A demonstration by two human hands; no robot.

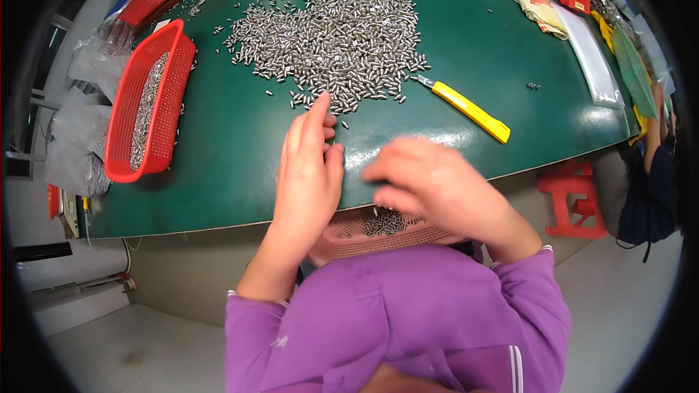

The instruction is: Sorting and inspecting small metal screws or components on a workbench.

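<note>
A large heap of small shiny metal pieces (349, 29), bullet-shaped, spreads over the green table. My left hand (309, 156) rests at the heap's near edge, its index finger stretched toward the pieces and the other fingers slightly bent. I see nothing held in it. Slightly blurred, my right hand (429, 178) hovers over the table's front edge, fingers and thumb apart with nothing visible between them. Below it, a pinkish perforated basket (342, 244) sits against my body under the table edge, with dark metal pieces (389, 222) inside. My right forearm hides part of its rim.
A red perforated basket (186, 51) with more pieces stands at the left. A yellow utility knife (470, 111) lies right of the heap, blade toward it. Plastic bags (80, 120) hang at far left; a cloth (535, 4) lies far right. A red stool (571, 200) stands beyond the front edge.
</note>
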